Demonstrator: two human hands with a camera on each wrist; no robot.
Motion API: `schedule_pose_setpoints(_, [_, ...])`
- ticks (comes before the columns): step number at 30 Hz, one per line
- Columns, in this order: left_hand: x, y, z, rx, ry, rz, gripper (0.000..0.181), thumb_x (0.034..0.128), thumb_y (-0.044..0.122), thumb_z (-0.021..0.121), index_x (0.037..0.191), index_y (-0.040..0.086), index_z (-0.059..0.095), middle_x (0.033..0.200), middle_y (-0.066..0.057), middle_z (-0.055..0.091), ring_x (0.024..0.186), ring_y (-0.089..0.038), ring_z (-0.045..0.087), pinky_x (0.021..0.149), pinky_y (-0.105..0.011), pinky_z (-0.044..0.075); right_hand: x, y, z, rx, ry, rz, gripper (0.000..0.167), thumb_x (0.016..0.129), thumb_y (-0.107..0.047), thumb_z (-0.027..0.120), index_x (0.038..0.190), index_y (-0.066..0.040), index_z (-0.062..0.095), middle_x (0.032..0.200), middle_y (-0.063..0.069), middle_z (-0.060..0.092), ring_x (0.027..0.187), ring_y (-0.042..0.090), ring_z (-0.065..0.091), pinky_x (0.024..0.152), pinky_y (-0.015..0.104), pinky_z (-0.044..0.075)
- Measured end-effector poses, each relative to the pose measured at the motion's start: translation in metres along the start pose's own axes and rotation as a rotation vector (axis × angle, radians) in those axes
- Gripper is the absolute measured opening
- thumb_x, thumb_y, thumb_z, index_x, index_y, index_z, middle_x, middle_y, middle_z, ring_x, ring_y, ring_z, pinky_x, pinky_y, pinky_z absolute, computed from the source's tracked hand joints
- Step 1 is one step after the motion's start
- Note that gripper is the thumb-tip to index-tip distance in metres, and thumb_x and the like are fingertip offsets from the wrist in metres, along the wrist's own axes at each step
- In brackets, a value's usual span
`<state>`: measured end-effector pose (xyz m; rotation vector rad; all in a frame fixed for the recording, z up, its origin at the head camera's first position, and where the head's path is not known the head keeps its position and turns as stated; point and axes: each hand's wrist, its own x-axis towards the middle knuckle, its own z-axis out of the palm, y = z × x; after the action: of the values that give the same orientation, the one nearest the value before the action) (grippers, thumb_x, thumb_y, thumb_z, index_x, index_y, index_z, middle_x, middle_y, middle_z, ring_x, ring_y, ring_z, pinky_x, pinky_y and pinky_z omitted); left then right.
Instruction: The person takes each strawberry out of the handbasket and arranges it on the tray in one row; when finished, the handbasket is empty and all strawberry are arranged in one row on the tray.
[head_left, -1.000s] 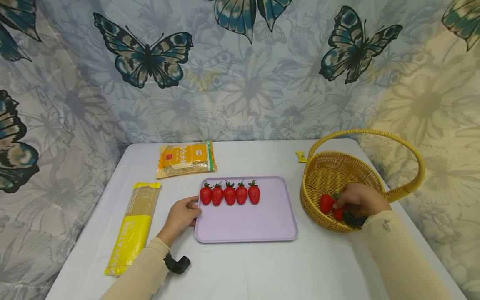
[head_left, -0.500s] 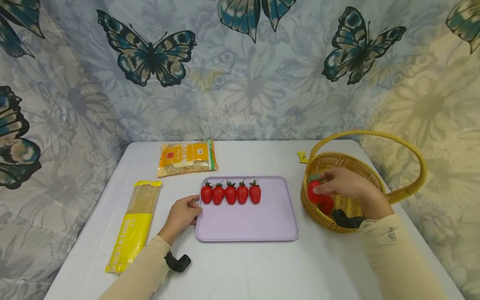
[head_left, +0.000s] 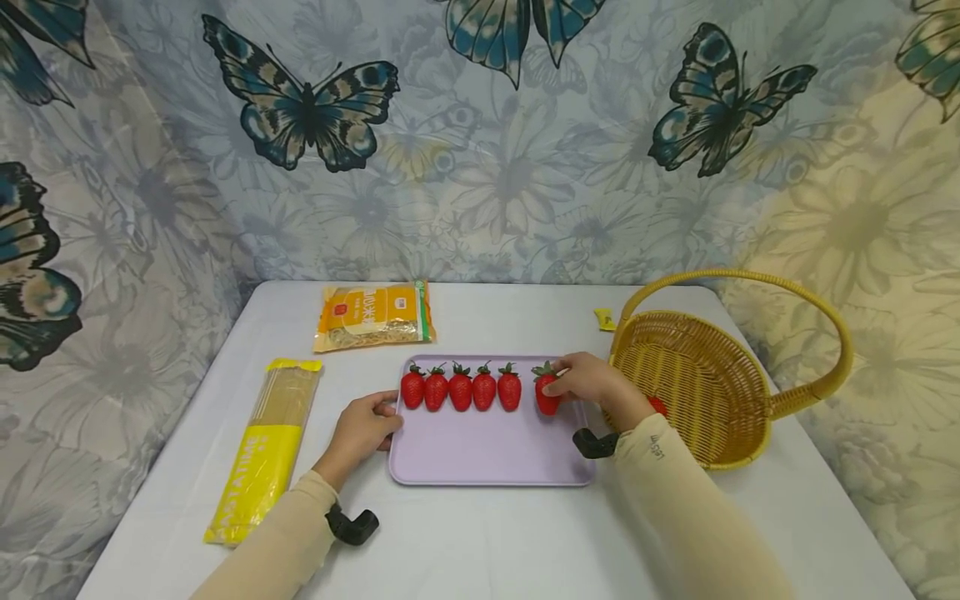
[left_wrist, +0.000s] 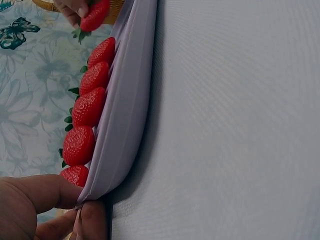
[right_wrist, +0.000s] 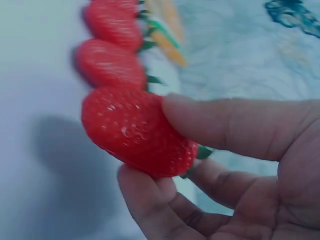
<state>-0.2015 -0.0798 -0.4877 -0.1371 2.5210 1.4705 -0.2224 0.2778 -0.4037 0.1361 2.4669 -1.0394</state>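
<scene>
My right hand [head_left: 596, 385] pinches a strawberry [right_wrist: 137, 131] between thumb and fingers, over the right part of the lilac tray [head_left: 487, 454]. Along the tray's far side stands a row of several red strawberries [head_left: 460, 389], side by side with green leaves pointing away from me. The held one is to the right of that row, a gap apart in the head view. At the tray's left edge, my left hand [head_left: 363, 429] grips the rim, thumb on top and fingers beneath in the left wrist view. Another strawberry [head_left: 657, 406] shows inside the wicker basket [head_left: 693, 383], partly hidden by my right wrist.
A yellow pasta packet [head_left: 266, 454] lies left of my left arm. Behind the tray is an orange bag of grain [head_left: 375, 317]. A small yellow wrapper [head_left: 604, 319] lies beside the basket, whose tall handle [head_left: 828, 333] arches over its right side.
My right hand has lifted a strawberry out of the basket and carried it left over the tray. The left hand stays on the tray's rim.
</scene>
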Motion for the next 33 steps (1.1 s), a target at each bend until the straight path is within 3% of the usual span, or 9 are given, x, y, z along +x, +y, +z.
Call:
schedule_pose_setpoints(5, [0.001,-0.001,0.001,-0.006,0.003,-0.011,0.049,0.0836,0.007,0.069,0.132,0.007,0.061,0.092,-0.007,0.06,0.065,-0.017,0.06,0.055,-0.028,0.057,0.019,0.003,0.018,-0.088,0.071,0.031,0.048,0.083,-0.02,0.075,0.123,0.002,0.059,0.104,0.015,0.062,0.091,0.026,0.056,0.084,0.04,0.047])
schedule_pose_setpoints(11, [0.002,-0.001,0.001,-0.001,0.002,-0.009,0.049,0.0837,0.007,0.069,0.132,0.006,0.061,0.092,-0.007,0.06,0.066,-0.016,0.06,0.055,-0.028,0.057,0.026,0.005,0.026,0.0,0.119,0.047,0.035,0.082,-0.014,0.077,0.107,0.001,0.057,0.093,0.012,0.059,0.081,0.023,0.055,0.07,0.031,0.047])
schedule_pose_setpoints(22, [0.004,-0.002,0.003,0.0,-0.001,-0.015,0.049,0.083,0.007,0.068,0.131,0.007,0.061,0.091,-0.006,0.059,0.065,-0.016,0.059,0.054,-0.028,0.057,0.026,0.004,0.027,0.043,0.136,0.057,0.04,0.083,-0.016,0.077,0.115,0.001,0.059,0.102,0.015,0.062,0.085,0.025,0.058,0.071,0.031,0.05])
schedule_pose_setpoints(25, [0.003,0.0,0.003,0.0,-0.009,-0.017,0.049,0.083,0.007,0.068,0.131,0.007,0.061,0.091,-0.006,0.06,0.066,-0.016,0.059,0.054,-0.028,0.057,0.014,0.002,0.018,0.063,0.117,0.044,0.05,0.085,-0.02,0.076,0.124,0.002,0.055,0.11,0.018,0.061,0.091,0.029,0.061,0.078,0.037,0.053])
schedule_pose_setpoints(28, [0.003,0.002,0.003,-0.002,-0.013,-0.013,0.049,0.0834,0.007,0.068,0.132,0.007,0.061,0.092,-0.007,0.06,0.066,-0.017,0.059,0.055,-0.028,0.057,-0.005,0.001,-0.002,0.093,0.073,-0.021,0.058,0.089,-0.029,0.072,0.133,0.002,0.051,0.12,0.02,0.06,0.102,0.033,0.06,0.088,0.045,0.052])
schedule_pose_setpoints(33, [0.001,0.002,0.0,0.001,-0.003,-0.016,0.049,0.0835,0.008,0.068,0.132,0.006,0.061,0.092,-0.007,0.059,0.065,-0.017,0.059,0.054,-0.028,0.057,-0.041,0.013,-0.05,0.257,-0.064,-0.244,0.057,0.1,-0.038,0.054,0.14,0.002,0.046,0.133,0.024,0.054,0.116,0.035,0.058,0.101,0.051,0.043])
